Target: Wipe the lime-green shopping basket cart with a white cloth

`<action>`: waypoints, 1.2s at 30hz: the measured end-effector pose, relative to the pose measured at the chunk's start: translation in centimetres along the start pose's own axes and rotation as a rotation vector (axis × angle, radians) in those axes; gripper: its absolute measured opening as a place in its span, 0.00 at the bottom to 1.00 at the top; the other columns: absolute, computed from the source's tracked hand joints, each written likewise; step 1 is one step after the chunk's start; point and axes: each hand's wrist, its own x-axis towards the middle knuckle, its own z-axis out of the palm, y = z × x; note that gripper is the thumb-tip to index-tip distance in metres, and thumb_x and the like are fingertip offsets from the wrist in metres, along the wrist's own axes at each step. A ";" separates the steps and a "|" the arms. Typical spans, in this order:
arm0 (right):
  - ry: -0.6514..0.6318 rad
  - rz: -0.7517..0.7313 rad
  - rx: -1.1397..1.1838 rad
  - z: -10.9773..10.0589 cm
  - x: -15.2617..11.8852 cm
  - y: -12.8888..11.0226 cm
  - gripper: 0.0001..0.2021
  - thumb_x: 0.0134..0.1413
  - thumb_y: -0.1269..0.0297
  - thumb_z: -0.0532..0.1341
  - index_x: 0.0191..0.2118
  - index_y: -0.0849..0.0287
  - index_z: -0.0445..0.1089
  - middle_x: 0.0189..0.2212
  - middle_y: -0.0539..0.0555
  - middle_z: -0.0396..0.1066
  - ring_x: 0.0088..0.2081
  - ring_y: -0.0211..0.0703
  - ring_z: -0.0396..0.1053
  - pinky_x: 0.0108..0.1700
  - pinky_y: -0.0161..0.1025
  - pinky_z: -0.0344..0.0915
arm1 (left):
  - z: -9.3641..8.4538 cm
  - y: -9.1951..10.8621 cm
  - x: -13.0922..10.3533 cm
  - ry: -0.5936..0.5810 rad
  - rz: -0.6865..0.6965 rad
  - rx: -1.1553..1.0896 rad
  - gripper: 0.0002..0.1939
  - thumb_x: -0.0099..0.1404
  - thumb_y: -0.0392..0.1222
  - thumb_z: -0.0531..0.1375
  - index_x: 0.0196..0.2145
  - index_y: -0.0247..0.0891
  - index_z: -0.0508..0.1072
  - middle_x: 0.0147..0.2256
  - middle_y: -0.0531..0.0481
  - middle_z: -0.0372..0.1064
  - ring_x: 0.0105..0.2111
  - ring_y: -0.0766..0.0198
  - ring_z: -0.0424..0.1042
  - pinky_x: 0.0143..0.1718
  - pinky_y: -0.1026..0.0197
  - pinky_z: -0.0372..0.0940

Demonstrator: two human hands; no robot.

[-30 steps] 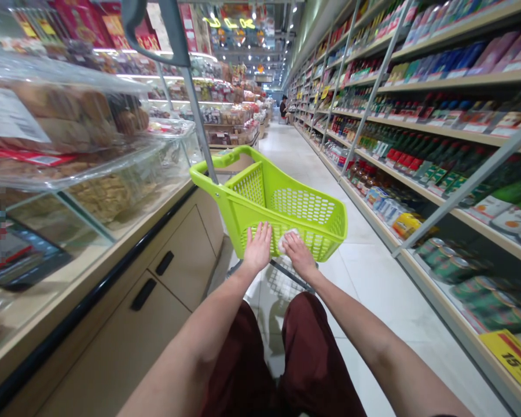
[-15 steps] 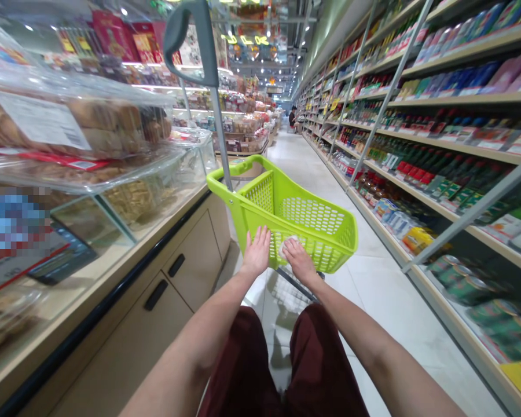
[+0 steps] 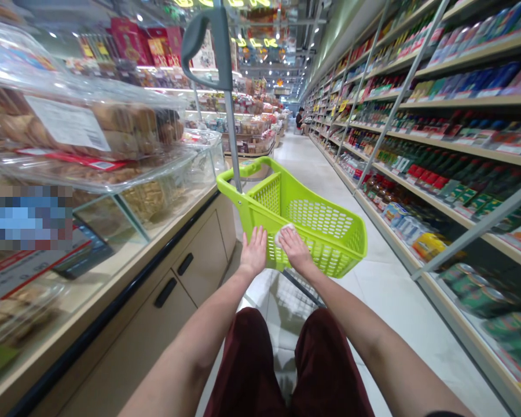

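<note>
A lime-green shopping cart (image 3: 330,252) with perforated basket walls stands in front of my knees. My left hand (image 3: 254,252) lies flat against the near side wall of the basket, fingers stretched out and nothing held. Higher on that same wall, my right hand (image 3: 294,248) presses a small white cloth (image 3: 285,233) against the plastic. Only the cloth's edge shows past my fingertips. The cart's grey handle (image 3: 224,52) rises on a metal pole at the basket's back left. No goods are visible inside the basket.
To the left runs a wooden counter (image 3: 200,278) topped with clear cases and packaged baked goods (image 3: 113,124). Long shelves (image 3: 417,156) of bottles, cans and packets line the right. Tiled floor (image 3: 293,156) stretches ahead, with a person (image 3: 301,120) seated far down the aisle.
My right hand and the white cloth have slid slightly up along the basket wall. The whole scene has shifted a little rightward in view. My left hand stays against the basket.
</note>
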 end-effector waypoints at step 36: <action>0.101 -0.042 0.145 -0.2 12.6 -3.8 0.18 0.58 0.74 0.49 0.54 0.64 0.59 0.59 0.58 0.50 0.62 0.44 0.34 0.61 0.50 0.46 | -1.1 -6.8 1.0 0.203 -0.140 -0.052 0.31 0.57 0.36 0.45 0.59 0.27 0.47 0.61 0.40 0.39 0.61 0.53 0.36 0.58 0.40 0.32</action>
